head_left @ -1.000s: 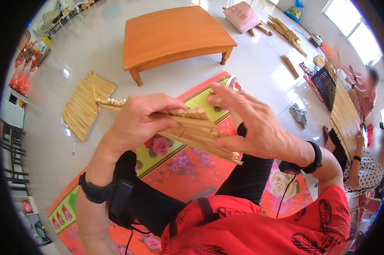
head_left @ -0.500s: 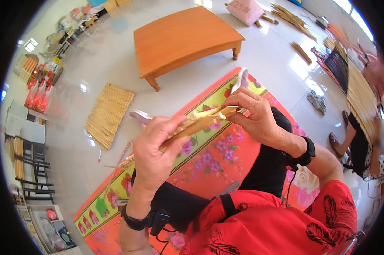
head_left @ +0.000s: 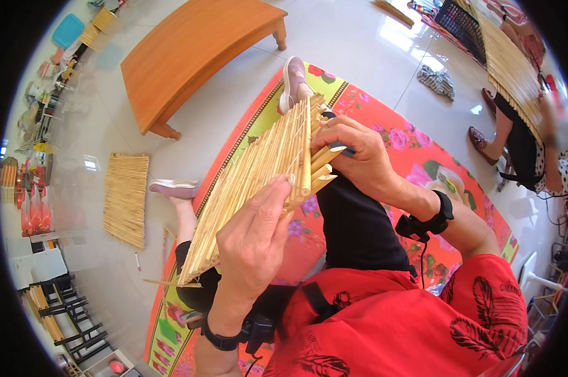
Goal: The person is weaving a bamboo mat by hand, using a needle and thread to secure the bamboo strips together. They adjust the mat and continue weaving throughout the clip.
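Note:
A mat of straw-coloured reeds (head_left: 246,182), the stalks side by side and tied with thin thread, is held tilted over my lap. My left hand (head_left: 252,245) grips its near edge, thumb lying along the stalks. At the right-hand edge my right hand (head_left: 365,154) is closed, fingers curled against the mat. Several pale cut stalk ends (head_left: 324,169) jut out between my hands. Something dark (head_left: 345,149) shows beneath my right fingers; its kind is hidden.
A low orange wooden table (head_left: 196,56) stands ahead. On the tiled floor at left lies another reed mat (head_left: 125,198). Flowered red matting (head_left: 409,138) spreads under my legs. At right sits another person (head_left: 516,138) with a long reed mat; a crumpled grey cloth (head_left: 436,81) lies nearby.
The mat, seen nearly edge-on before, now shows its broad face. My right hand sits lower along its edge. The view has swung, moving the table leftward.

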Motion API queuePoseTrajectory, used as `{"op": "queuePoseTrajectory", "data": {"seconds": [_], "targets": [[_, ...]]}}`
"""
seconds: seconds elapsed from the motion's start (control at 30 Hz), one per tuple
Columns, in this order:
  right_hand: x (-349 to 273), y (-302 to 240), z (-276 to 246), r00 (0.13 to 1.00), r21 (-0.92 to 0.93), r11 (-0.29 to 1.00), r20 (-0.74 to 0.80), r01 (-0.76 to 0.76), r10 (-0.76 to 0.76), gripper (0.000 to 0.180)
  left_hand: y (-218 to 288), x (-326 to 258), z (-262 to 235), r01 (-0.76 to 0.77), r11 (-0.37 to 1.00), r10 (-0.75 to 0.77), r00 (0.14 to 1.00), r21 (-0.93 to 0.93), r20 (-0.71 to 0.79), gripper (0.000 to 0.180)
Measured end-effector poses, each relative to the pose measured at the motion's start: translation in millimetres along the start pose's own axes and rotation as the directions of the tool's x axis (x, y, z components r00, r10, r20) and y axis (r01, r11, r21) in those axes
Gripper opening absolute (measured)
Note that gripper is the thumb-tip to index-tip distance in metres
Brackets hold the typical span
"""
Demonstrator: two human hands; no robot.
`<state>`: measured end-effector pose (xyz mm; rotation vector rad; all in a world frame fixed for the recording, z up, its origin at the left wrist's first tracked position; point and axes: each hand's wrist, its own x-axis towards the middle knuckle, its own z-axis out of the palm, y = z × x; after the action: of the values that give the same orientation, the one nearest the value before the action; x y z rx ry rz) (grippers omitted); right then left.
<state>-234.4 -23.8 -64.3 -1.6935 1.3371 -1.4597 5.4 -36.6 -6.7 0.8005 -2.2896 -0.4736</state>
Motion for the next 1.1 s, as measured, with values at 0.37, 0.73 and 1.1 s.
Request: {"op": "queuePoseTrajectory", "data": {"seconds": [0.37,0.73,1.1], "targets": [[-14.9,-50.7,25.9,0.858,0.729,0.504,0.229,-0.464,0.459,0.014,-9.5,18.4,-6.7,0.129,0.979,-0.121,0.991,0.158,-0.06,0.037],[-15.0,-62.1,52.4,0.82,0.774,0.392,0.273,-0.497,0.503,0.008,-9.9,2.4,-1.1,0.047,0.976,-0.029,0.996,0.213,-0.088,0.039],[-51.9,-42.9,65.2,0.97,0.462,0.867,-0.055,-0.186,0.237,0.009,-2.6,-8.9,9.7,-0.046,0.974,0.059,0.997,0.223,-0.052,0.039]]}}
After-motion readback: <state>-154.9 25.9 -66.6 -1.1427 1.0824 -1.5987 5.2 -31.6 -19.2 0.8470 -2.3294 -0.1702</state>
